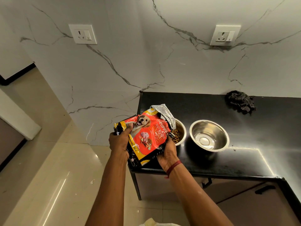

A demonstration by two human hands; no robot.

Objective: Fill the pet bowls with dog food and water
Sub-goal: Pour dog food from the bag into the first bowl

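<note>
"PUPPY NUTRITION", seemingly, on food bag (147, 136)

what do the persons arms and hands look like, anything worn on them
The left forearm and right forearm are bare, with no sleeves in view. The right hand has a red thread band wound round its wrist, a loose end hanging below. The left hand and its wrist show no band, watch or glove. No rings are visible.

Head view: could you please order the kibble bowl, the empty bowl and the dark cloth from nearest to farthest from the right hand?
1. Kibble bowl, just beyond the right hand, partly behind the food bag.
2. Empty bowl, further to the right.
3. Dark cloth, far back on the right.
</note>
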